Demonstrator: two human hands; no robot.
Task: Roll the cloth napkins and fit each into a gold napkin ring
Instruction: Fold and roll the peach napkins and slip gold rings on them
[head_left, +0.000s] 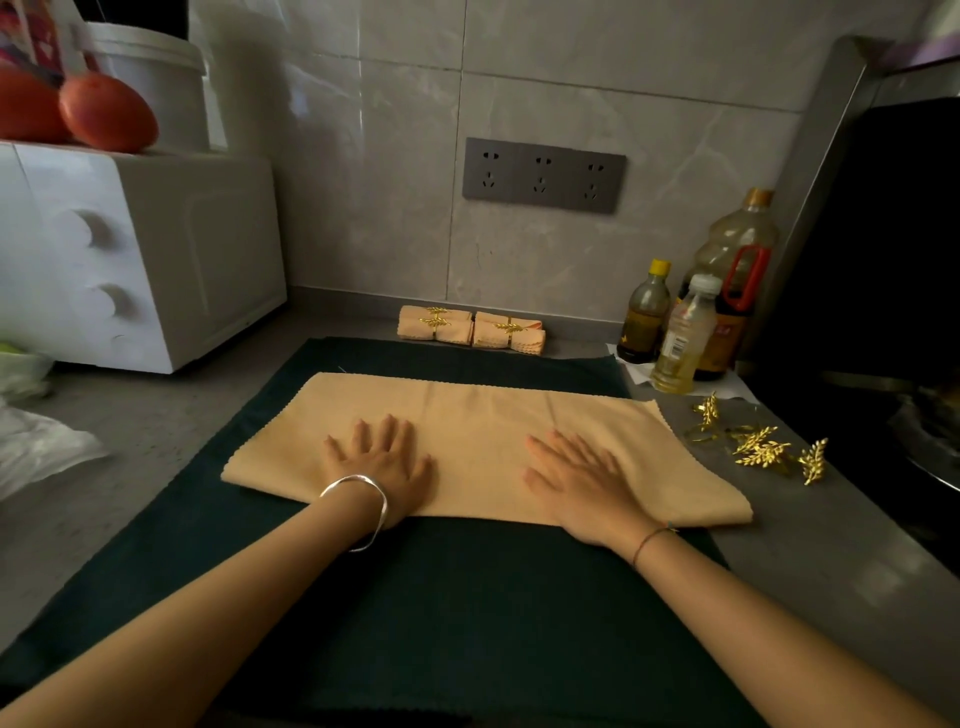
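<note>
Napkin (483, 415), a soft peach cloth, lies folded into a long, wide band across the far half of the mat (441, 597), a dark green cloth spread flat on the grey speckled counter (130, 431). Its near edge is a smooth fold and its far edge is cut in a fine zigzag. Its right end runs past the mat's right edge onto bare counter.

Both hands lie palm down on the napkin's near half, fingers straight and spread. The left hand (382, 462) is toward the mat's left side and the right hand (582, 478) toward its right, well apart. Each grip is wide and holds nothing; the fingers only press the cloth. A smooth silver bangle (363, 501) circles the left wrist.

Beyond the mat's far edge, against the tiled wall, sit the rolls (470, 332), short peach bundles each banded by a gold leaf-sprig ring. Right of the mat, loose rings (761, 447) lie in a small heap, thin gold hoops with leafy sprigs. Past the mat's far right corner stand three plastic bottles (685, 332). Left of the mat is a white boxy oven (156, 249) with round knobs.
</note>
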